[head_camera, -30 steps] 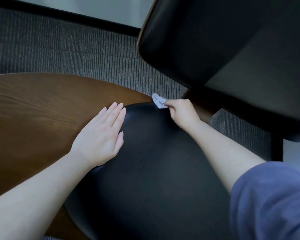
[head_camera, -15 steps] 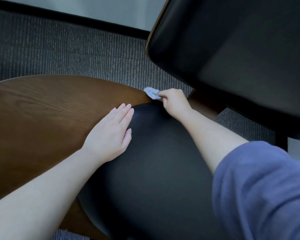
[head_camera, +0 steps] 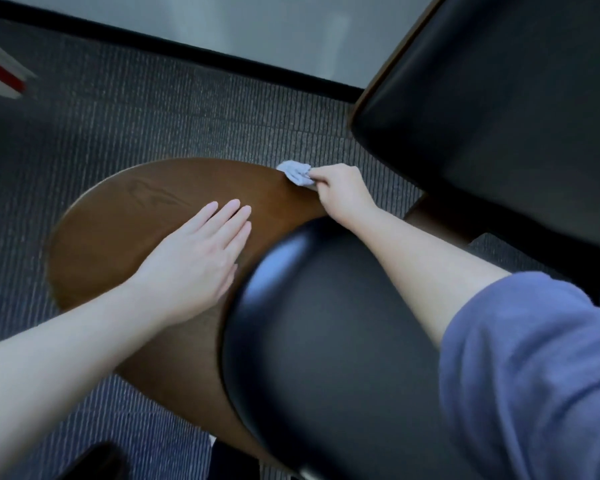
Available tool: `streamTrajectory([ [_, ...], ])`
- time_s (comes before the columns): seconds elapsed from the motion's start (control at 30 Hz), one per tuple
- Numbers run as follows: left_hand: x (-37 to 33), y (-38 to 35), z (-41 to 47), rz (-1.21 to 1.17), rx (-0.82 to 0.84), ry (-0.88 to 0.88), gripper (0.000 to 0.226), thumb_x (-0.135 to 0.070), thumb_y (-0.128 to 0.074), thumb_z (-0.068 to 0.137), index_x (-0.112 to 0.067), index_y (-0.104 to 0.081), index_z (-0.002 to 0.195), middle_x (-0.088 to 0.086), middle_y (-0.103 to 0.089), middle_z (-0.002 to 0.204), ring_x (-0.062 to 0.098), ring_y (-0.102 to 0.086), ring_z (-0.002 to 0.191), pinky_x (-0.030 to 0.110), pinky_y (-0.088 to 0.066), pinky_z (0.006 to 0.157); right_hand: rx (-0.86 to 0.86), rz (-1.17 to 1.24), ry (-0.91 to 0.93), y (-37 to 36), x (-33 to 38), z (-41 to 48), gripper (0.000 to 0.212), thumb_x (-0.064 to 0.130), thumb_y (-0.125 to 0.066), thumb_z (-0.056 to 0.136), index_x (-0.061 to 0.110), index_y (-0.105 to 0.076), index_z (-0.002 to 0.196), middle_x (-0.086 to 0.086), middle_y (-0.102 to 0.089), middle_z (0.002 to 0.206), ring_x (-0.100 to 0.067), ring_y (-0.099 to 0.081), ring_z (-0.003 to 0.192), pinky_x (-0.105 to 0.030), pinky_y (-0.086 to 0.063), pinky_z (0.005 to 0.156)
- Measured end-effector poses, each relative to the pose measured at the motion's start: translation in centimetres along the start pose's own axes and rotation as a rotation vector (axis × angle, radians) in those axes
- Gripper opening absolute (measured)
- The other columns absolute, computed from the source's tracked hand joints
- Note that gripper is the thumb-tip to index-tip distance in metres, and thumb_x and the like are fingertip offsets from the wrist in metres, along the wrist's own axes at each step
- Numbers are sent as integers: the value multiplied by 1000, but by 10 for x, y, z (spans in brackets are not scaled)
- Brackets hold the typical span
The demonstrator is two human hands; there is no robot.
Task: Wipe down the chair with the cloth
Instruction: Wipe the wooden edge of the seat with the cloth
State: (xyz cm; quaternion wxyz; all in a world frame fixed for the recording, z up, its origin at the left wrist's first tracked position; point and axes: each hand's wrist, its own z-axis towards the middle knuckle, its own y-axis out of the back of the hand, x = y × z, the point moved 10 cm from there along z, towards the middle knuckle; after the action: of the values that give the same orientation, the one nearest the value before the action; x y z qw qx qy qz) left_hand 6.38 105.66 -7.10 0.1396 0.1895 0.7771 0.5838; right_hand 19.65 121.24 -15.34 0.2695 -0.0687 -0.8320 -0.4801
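The chair has a rounded brown wooden shell (head_camera: 129, 220) and a black padded cushion (head_camera: 326, 341). Its black backrest (head_camera: 499, 98) rises at the upper right. My right hand (head_camera: 340, 192) grips a small crumpled grey cloth (head_camera: 296, 172) and holds it against the far edge of the wooden shell. My left hand (head_camera: 198, 258) lies flat on the wood with straight fingers, its heel near the cushion's edge.
Grey ribbed carpet (head_camera: 153, 109) surrounds the chair. A black skirting strip and pale wall (head_camera: 257, 29) run along the top. A red and white object (head_camera: 0, 74) shows at the upper left. A dark shape (head_camera: 94, 459) sits at the bottom left.
The view has pulled back and shifted, showing more of the wooden shell. My right hand has carried the cloth from the cushion's edge out along the wood rim. My left hand stays flat.
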Motion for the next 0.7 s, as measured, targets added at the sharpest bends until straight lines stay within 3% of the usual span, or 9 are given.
streamTrajectory([
  [0.1,17,11,-25,103,-1,-26,62,-28,-28,90,7,-48,138,25,-38,149,39,-34,141,52,-18,117,-30,-63,-60,2,23,2,37,4,-46,88,16,-74,109,-12,-71,105,-33,-61,103,-27,-42,82],
  [0.23,28,19,-49,135,-23,-45,61,-28,-28,91,7,-45,139,26,-34,151,39,-32,142,54,-15,118,-72,-15,64,4,84,-1,35,3,-44,91,13,-74,105,-11,-72,100,-30,-62,98,-33,-47,84],
  [0.4,42,29,-77,158,-47,-12,60,-26,-26,94,8,-43,141,26,-33,152,40,-30,143,55,-7,120,-66,-44,137,6,121,-5,27,1,-45,91,13,-67,82,-3,-55,73,-25,-56,79,-27,-32,68],
  [0.47,47,36,-89,141,-85,12,59,-24,-29,94,8,-43,140,26,-33,152,40,-30,143,55,-8,120,-70,-10,221,7,149,-11,27,2,-47,91,18,-61,75,0,-54,70,-21,-51,72,-27,-31,66],
  [0.57,56,44,-108,92,-138,68,57,-22,-32,93,7,-45,140,24,-33,153,37,-28,144,57,-13,119,-80,-27,318,8,177,-18,23,4,-48,92,10,-66,79,-2,-58,69,-18,-49,68,-27,-32,66],
  [0.7,61,47,-135,-11,-125,67,55,-22,-31,92,3,-52,136,20,-39,151,33,-30,144,59,-22,115,-55,-44,503,3,226,-37,22,9,-43,88,6,-63,80,-6,-60,70,-23,-55,67,-36,-44,63],
])
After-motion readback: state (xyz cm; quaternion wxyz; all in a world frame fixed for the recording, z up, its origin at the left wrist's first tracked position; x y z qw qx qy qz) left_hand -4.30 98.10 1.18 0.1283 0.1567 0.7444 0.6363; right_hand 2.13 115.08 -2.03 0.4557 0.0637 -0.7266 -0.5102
